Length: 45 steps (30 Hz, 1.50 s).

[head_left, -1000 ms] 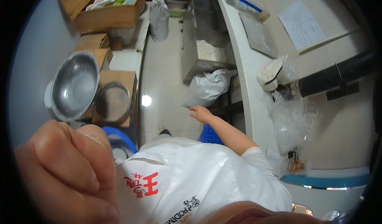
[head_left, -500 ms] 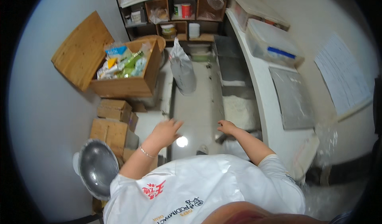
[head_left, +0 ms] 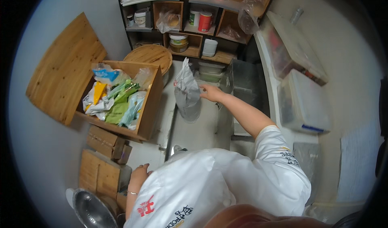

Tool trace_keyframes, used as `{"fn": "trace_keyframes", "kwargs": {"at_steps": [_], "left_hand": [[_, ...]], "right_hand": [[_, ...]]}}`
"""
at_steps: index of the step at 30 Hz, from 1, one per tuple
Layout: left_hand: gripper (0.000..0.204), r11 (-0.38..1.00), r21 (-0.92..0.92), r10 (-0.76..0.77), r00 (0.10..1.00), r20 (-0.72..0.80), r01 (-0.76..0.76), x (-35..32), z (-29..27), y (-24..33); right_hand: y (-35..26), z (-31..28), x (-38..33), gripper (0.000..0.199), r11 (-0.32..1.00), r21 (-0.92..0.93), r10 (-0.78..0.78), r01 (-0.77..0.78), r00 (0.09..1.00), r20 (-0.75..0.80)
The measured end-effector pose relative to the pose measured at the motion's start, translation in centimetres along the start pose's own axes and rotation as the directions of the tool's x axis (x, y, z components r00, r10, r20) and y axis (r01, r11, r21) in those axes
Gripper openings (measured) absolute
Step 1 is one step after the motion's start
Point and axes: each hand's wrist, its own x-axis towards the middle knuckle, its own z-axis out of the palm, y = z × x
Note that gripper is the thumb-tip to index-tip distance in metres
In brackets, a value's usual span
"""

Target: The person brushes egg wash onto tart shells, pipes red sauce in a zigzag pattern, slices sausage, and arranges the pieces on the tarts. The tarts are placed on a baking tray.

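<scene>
Nearest the camera, the left hand (head_left: 139, 175) hangs low by the person's white-clad side, just beside a small wooden crate (head_left: 99, 175); its fingers curl loosely downward and grip nothing. A steel bowl (head_left: 92, 209) sits below that crate at the lower edge. Further out stands an open wooden box (head_left: 147, 106) stuffed with coloured packets (head_left: 115, 100), its lid (head_left: 64, 68) tipped back against the wall. Beyond, the right arm stretches forward and the right hand (head_left: 212, 93) lies against the upper side of a grey plastic bag (head_left: 187, 92) that stands upright on the floor beside a dark metal bin (head_left: 246, 82). The fingers point toward the bag and touch it; whether they pinch it cannot be told. Farthest off, wooden shelves (head_left: 194, 21) carry tubs, jars and a red can (head_left: 205, 21).
</scene>
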Motion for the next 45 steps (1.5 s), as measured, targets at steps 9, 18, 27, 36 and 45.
{"fn": "trace_keyframes", "kwargs": {"at_steps": [9, 18, 27, 36, 45], "left_hand": [[0.044, 0.978, -0.023, 0.189, 0.920, -0.342, -0.209, 17.8, -15.4, 9.2], [0.053, 0.936, -0.173, -0.325, 0.941, -0.096, 0.305, 27.2, -14.0, 13.6], [0.053, 0.914, -0.152, -0.392, 0.915, -0.093, 0.376, 31.8, -17.7, 21.0], [0.040, 0.828, -0.142, -0.550, 0.835, -0.016, 0.542, 28.8, -12.9, 22.8], [0.037, 0.797, -0.221, -0.573, 0.819, 0.016, 0.562, 28.3, -13.3, 25.5]], "right_hand": [[6.3, -23.0, 19.3, 0.063, 0.969, -0.223, -0.145, 0.106, 0.975, -0.168], [12.0, -48.1, 50.4, 0.061, 0.969, -0.245, -0.188, 0.025, 0.720, -0.668], [11.5, -58.1, 68.1, 0.041, 0.913, -0.392, -0.163, -0.115, 0.777, -0.608], [10.8, -59.6, 75.6, 0.080, 0.734, -0.676, -0.213, -0.062, 0.925, -0.316], [10.5, -59.3, 71.8, 0.079, 0.819, -0.573, -0.283, 0.023, 0.885, -0.369]]}}
